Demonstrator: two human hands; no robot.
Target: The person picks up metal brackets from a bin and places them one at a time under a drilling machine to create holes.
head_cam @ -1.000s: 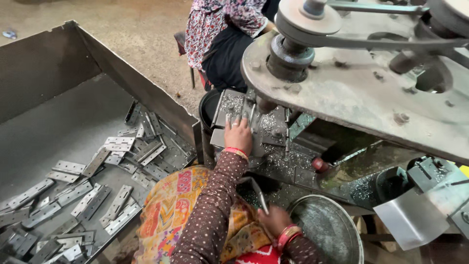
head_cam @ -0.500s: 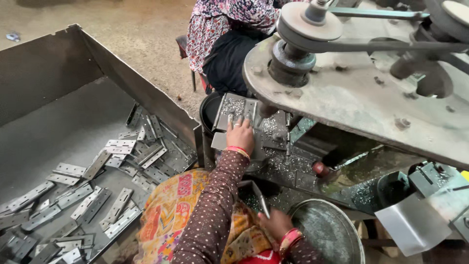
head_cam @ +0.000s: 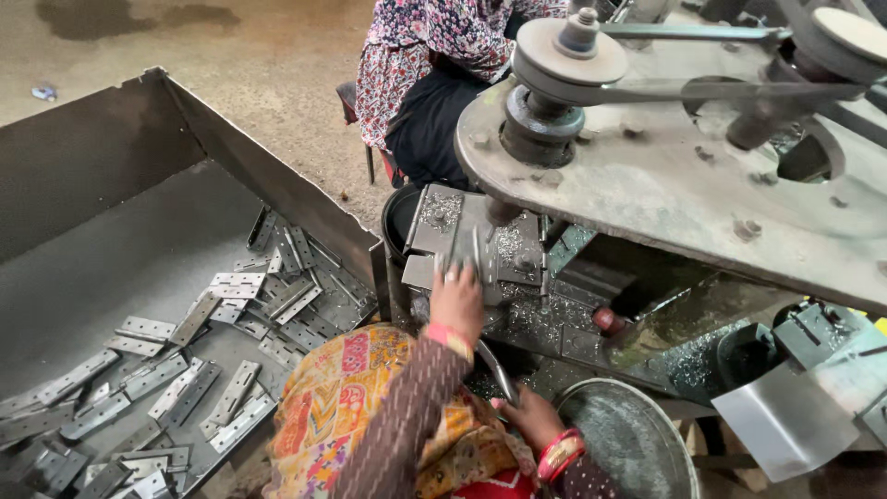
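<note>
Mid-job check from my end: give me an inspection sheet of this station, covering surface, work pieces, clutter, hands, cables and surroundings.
Surface: grey steel machine bed strewn with bright metal shavings.
Job's things: flat grey metal hinge piece lying on the bed under the spindle; large open metal bin to the left holding many loose grey hinge plates.
Clutter: round metal pan at lower right; dark round bucket beside the bed.
Grippers: left hand pressed on the hinge piece; right hand gripping a thin metal lever.
Cables: nothing seen; a drive belt runs between pulleys above.
Surroundings: another person in a floral garment seated beyond the machine; bare concrete floor.
</note>
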